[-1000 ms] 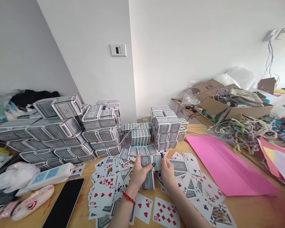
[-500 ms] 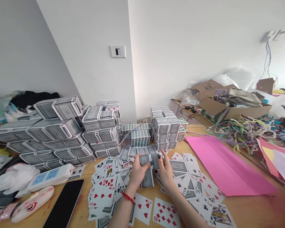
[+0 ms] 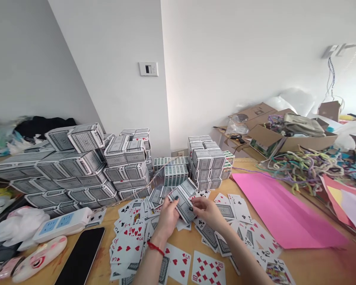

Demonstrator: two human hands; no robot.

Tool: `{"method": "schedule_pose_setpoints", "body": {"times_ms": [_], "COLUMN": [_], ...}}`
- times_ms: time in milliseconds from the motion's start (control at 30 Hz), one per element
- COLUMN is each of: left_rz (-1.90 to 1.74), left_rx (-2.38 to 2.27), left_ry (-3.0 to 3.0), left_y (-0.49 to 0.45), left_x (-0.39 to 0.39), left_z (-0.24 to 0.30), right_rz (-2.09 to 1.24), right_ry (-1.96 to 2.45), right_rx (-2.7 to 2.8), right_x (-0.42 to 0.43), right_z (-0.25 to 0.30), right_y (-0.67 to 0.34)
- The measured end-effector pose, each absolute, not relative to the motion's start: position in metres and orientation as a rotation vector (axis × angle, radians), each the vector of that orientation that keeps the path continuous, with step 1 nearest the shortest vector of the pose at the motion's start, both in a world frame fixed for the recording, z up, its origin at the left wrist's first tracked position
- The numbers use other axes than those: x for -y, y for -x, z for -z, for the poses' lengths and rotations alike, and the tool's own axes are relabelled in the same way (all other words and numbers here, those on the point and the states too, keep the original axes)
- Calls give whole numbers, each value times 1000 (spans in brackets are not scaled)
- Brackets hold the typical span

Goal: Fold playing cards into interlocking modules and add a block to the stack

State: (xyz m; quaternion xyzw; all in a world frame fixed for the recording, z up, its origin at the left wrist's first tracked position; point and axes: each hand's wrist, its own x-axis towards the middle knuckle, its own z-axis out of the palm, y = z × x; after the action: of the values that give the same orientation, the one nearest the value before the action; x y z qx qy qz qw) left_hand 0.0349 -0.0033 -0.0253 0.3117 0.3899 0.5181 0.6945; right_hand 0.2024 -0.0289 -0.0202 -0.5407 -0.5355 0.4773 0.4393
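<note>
My left hand (image 3: pixel 167 218) and my right hand (image 3: pixel 207 211) both grip a small bundle of playing cards (image 3: pixel 183 200), backs up, tilted above the wooden table (image 3: pixel 311 261). The left hand holds its near left side, and the right hand pinches its right edge. A red string circles my left wrist. Loose playing cards (image 3: pixel 127 245) lie scattered face up and face down under and around both hands.
Stacks of boxed card decks (image 3: pixel 77 166) line the back left, with more decks (image 3: pixel 206 160) at back centre. A black phone (image 3: pixel 81 257), a power strip (image 3: pixel 62 223) and a pink toy (image 3: pixel 37 257) lie left. Pink paper (image 3: pixel 273 209) and a cardboard box (image 3: pixel 287 138) sit right.
The bundle of cards has lifted off the table and turned to a diagonal. My hands have drawn closer around it. The view has shifted slightly downward.
</note>
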Motion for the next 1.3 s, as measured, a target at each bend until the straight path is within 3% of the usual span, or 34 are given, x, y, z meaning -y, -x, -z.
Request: {"method": "schedule_pose_setpoints", "body": {"times_ms": [133,500,700,967,1133,1300], "left_rz": [-1024,-767,-982,-1152,-1129,-1150], "left_rx": [-734,-789,-788,-773,-767,-806], "left_ry": [-703,-782,-676,-431,-448,-381], "left_y": [-32,-26,-23,-21,-23,-23], "left_x": [4,10,1,-8,-6,-6], "left_z": [18,-3,11,24,23,19], "right_rz": [-1306,-1178,-1009,-511,-561,-686], "right_ry": [1322,1225,1398,2027,2124,1874], "right_rx": [1251,973,1177,1827,1753,1532], "right_x": [32,28,29,35,34,31], "right_z": [16,6,0,17,21,19], "right_y": [-203,-218,-234,-237,-228,-230]}}
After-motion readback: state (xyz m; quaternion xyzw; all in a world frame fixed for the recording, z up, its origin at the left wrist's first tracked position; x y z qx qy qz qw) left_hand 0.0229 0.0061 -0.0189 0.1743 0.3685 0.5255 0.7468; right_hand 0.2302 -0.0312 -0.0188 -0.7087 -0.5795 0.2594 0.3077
